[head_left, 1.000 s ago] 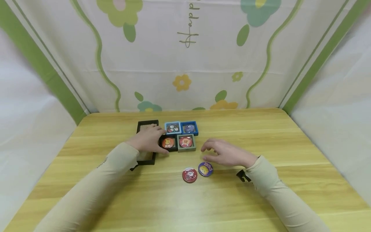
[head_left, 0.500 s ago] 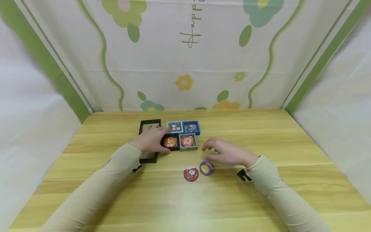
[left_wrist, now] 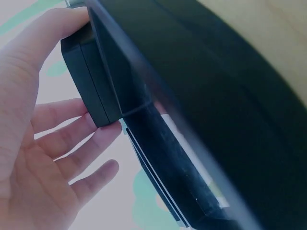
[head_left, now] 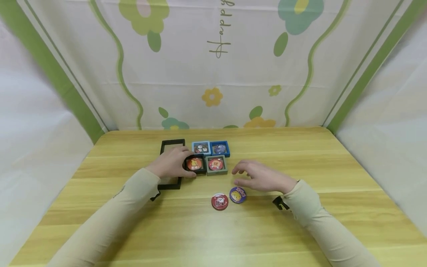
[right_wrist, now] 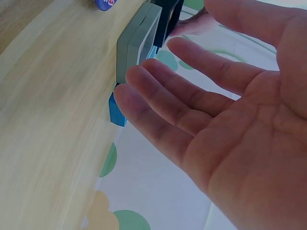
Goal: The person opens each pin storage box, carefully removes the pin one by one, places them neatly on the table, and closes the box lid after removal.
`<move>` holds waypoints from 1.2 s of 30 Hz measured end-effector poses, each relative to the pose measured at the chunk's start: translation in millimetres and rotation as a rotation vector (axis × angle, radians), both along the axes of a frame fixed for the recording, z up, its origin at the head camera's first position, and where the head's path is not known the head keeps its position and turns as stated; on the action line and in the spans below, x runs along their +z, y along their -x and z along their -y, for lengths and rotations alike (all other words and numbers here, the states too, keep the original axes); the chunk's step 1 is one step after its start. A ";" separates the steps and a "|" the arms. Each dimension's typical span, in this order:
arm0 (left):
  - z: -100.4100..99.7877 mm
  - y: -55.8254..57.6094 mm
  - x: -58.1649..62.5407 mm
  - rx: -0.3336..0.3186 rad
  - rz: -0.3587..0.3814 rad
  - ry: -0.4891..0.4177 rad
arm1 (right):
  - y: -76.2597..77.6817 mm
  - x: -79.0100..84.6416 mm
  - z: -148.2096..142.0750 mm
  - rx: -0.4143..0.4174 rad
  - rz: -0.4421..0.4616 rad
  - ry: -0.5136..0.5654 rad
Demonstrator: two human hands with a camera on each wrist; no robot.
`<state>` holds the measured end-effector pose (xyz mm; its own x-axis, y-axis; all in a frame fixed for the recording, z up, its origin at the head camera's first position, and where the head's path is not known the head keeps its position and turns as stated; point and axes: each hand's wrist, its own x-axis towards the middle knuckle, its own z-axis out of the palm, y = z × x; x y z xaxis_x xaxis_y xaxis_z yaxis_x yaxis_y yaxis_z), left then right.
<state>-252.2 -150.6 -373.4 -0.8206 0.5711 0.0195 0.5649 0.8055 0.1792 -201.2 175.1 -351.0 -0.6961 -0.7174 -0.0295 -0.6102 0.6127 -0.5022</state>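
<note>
One small black box (head_left: 201, 172) has all the attention, an orange badge (head_left: 194, 164) inside it, and the left hand (head_left: 171, 162) is on it: thumb on one side, fingers on the other, a pinching grip round its edges! It sits at the near left corner of a block of four boxes, just beside a grey-green box (head_left: 217, 172) holding a red badge (head_left: 215, 164). Behind them, a light blue box (head_left: 200, 142) contains a dark badge with white figures (head_left: 201, 149), and touching it, a blue box (head_left: 228, 149) carries a violet badge (head_left: 219, 149). Out to the left, partly under the left hand, lies a large black frame (head_left: 169, 187), wood colour showing inside. Over to the right hand (head_left: 261, 176): nothing held, fingers apart and gently bent, near the grey-green box. Loose on the worktop (head_left: 287, 233), a red-and-white badge (head_left: 219, 201) lies just beside a purple badge (head_left: 238, 194) with a yellow figure. Beyond, flower-printed cloth (head_left: 253, 55) hangs upright.
</note>
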 end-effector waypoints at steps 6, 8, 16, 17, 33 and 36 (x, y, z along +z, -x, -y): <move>0.6 -6.9 7.3 0.058 -0.041 -0.054 | -0.5 1.9 -0.7 -0.013 0.002 0.007; -1.2 -9.5 9.6 0.072 -0.064 -0.072 | 0.2 2.8 -0.8 -0.016 -0.005 0.009; -22.2 -31.6 20.8 0.156 -0.019 -0.242 | 3.3 5.6 -1.0 -0.024 -0.035 0.055; -25.7 -34.0 22.2 0.157 -0.019 -0.274 | 3.5 6.4 -0.7 -0.030 -0.039 0.074; -62.4 -78.1 50.5 0.093 0.042 -0.671 | -5.9 23.9 4.3 -0.147 -0.043 0.296; -65.0 -82.5 51.7 0.082 0.084 -0.743 | -12.7 27.8 5.8 -0.169 0.003 0.369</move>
<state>-169.6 -85.6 -321.7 -0.8757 0.3690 0.3113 0.4685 0.4942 0.7323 -188.5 169.3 -323.2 -0.8052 -0.5561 0.2061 -0.5146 0.4823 -0.7089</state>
